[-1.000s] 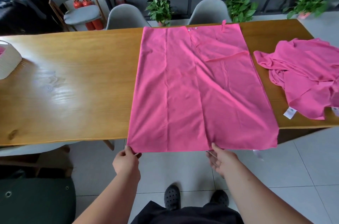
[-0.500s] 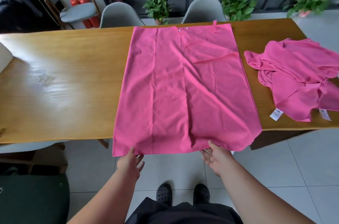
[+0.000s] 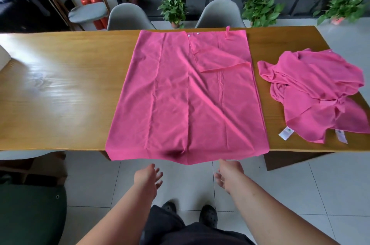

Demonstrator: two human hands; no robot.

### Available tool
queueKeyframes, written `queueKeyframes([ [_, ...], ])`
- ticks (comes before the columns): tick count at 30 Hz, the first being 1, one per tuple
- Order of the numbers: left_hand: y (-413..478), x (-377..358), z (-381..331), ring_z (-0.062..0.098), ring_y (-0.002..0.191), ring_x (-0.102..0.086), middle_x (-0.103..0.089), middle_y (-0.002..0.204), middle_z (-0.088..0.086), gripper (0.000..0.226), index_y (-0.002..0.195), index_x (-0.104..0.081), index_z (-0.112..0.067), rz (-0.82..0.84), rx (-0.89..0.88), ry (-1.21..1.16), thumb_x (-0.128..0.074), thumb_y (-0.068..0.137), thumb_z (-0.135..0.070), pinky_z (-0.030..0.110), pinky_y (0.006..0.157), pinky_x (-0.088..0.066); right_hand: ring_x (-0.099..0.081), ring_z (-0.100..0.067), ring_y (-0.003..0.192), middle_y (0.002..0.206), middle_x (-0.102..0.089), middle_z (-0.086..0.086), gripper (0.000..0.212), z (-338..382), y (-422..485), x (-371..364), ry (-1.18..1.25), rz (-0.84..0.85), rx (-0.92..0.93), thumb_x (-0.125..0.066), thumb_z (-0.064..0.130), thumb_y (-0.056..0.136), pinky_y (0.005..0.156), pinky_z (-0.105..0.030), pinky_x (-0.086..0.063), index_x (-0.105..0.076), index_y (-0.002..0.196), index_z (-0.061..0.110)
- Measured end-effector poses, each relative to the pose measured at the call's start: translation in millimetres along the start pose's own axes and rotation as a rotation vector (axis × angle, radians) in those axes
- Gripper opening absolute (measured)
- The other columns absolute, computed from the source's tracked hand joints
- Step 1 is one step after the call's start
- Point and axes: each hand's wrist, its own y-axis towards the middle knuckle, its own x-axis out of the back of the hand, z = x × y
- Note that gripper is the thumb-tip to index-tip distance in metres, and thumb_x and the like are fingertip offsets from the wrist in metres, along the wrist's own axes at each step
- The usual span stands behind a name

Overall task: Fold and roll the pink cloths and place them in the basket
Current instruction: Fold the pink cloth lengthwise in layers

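A large pink cloth (image 3: 186, 100) lies spread flat across the wooden table (image 3: 60, 88), its near edge hanging slightly over the table's front. Its far right corner is folded over. A crumpled heap of pink cloths (image 3: 320, 92) lies at the table's right end, white tags showing. My left hand (image 3: 149, 177) and my right hand (image 3: 228, 174) hover just below the cloth's near edge, fingers spread, holding nothing. Only a sliver of the white basket (image 3: 4, 58) shows at the left frame edge.
Two grey chairs (image 3: 128, 17) stand behind the table, another further back left. Potted plants (image 3: 174, 7) line the glass wall. A dark green seat (image 3: 30, 214) is at my lower left. The floor is tiled.
Both hands have let go of the cloth's near edge and drawn back below it with fingers spread. The cloth now lies further onto the table. The view has shifted right, pushing the basket almost out.
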Motion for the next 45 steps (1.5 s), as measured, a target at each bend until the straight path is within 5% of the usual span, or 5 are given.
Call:
queueKeyframes([
  [4,-13.0,-23.7,-3.5,0.024,0.08,-0.07,-0.073,0.1,0.01,0.009,0.102,-0.064,-0.01,0.043,-0.315,0.177,-0.055,0.103,-0.009,0.038,0.075,-0.053,-0.061,-0.026,0.066,0.078,-0.069,-0.001,0.021,20.2,7.1,4.6,-0.285,-0.135,0.365,-0.054,0.034,0.09,0.063,-0.03,-0.047,-0.064,0.092,0.015],
  [8,-19.1,-44.0,-28.7,0.023,0.086,-0.074,-0.076,0.095,0.004,0.01,0.104,-0.066,-0.021,0.053,-0.585,0.386,-0.064,0.097,-0.015,0.047,0.079,-0.059,-0.063,-0.027,0.095,0.105,-0.068,0.0,0.007,53.5,6.7,-0.3,-0.385,-0.143,0.645,-0.061,0.025,0.095,0.082,-0.038,-0.051,-0.062,0.101,0.023],
  [12,-12.0,-65.2,-60.5,0.014,0.095,-0.069,-0.071,0.104,-0.008,0.015,0.111,-0.066,-0.022,0.059,-0.847,0.658,-0.068,0.096,-0.021,0.036,0.087,-0.056,-0.052,-0.03,0.121,0.131,-0.056,-0.004,0.032,76.5,20.0,-16.6,-0.693,-0.178,0.862,-0.066,0.032,0.094,0.1,-0.042,-0.045,-0.063,0.125,0.024],
  [30,65.8,-181.1,-228.1,0.023,0.131,-0.049,-0.052,0.146,-0.007,0.042,0.139,-0.054,-0.027,0.371,-1.154,1.147,-0.062,0.097,-0.027,0.035,0.106,-0.043,-0.029,-0.021,0.152,0.168,-0.028,0.004,0.054,239.5,62.5,-91.0,-0.983,-0.249,0.849,-0.051,0.038,0.105,0.119,-0.039,-0.035,-0.04,0.157,0.028],
  [45,92.4,-329.3,-286.6,0.018,0.143,-0.042,-0.046,0.155,-0.008,0.05,0.146,-0.05,-0.031,0.374,-1.25,1.208,-0.06,0.098,-0.028,0.035,0.115,-0.041,-0.052,-0.023,0.126,0.134,-0.055,0.009,0.054,373.1,176.6,-81.1,-1.1,-0.254,1.056,-0.082,0.025,0.078,0.095,-0.044,-0.052,-0.066,0.127,0.04],
])
